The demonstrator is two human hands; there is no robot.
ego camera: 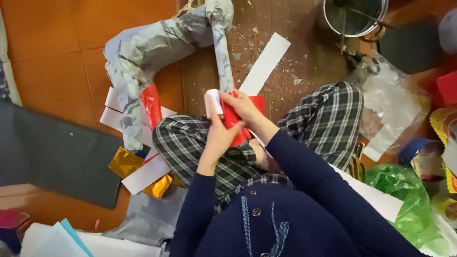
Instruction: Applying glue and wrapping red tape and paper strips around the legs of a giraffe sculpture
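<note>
Now | left hand (218,138) closed round red paper (233,117) over the lap | right hand (243,106) pinching its top beside a white strip (213,101) | best kept taut, edges aligned | beyond: grey papier-mâché form (159,46), metal pot (355,2) on the floor

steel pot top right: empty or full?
Looks empty of contents: the steel pot stands upright, and its bare dark bottom shows, with only thin utensils leaning inside. Any thin liquid film: cannot tell.

Head camera, straight down, close.
</note>
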